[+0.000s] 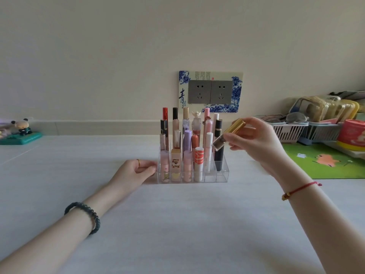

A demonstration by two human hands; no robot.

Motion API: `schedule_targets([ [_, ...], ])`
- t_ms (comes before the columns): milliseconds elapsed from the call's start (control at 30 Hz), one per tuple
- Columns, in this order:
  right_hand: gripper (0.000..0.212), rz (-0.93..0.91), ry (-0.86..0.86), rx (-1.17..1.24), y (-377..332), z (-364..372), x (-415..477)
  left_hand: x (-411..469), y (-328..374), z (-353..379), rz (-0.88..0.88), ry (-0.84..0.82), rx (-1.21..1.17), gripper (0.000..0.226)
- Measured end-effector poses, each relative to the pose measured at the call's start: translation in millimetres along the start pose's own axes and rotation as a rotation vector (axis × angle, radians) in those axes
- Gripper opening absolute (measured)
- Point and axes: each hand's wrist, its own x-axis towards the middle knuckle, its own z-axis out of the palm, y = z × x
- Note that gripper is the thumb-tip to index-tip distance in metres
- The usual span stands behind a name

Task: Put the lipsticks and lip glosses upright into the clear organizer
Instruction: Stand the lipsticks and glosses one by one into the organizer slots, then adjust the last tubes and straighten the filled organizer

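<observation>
A clear organizer stands on the white table, and several lipsticks and lip glosses stand upright in its compartments. The two front-right compartments hold nothing. My right hand holds a lip gloss with a gold cap and dark glittery tube, tilted, above the organizer's right side. My left hand rests on the table with its fingers against the organizer's left wall, a gold ring on one finger.
A wall socket plate sits behind the organizer. To the right lie a green mat, plastic baskets with pouches and glasses, and a red round tin. A small figurine on a teal stand is at far left.
</observation>
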Motion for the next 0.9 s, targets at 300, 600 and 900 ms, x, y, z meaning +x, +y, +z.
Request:
schedule_targets([
  [300, 0.034, -0.223, -0.117, -0.484, 17.9, 28.1, -7.7, 0.4, 0.1, -0.4, 0.019, -0.001, 0.014, 0.022],
  [600, 0.033, -0.196, -0.142, -0.541, 26.0, 34.9, -9.7, 0.0, 0.7, -0.3, 0.007, 0.002, -0.002, 0.019],
  [900, 0.038, -0.152, -0.192, -0.581, 32.5, 37.0, -9.3, -0.7, 3.0, 1.3, -0.005, 0.014, 0.009, 0.016],
])
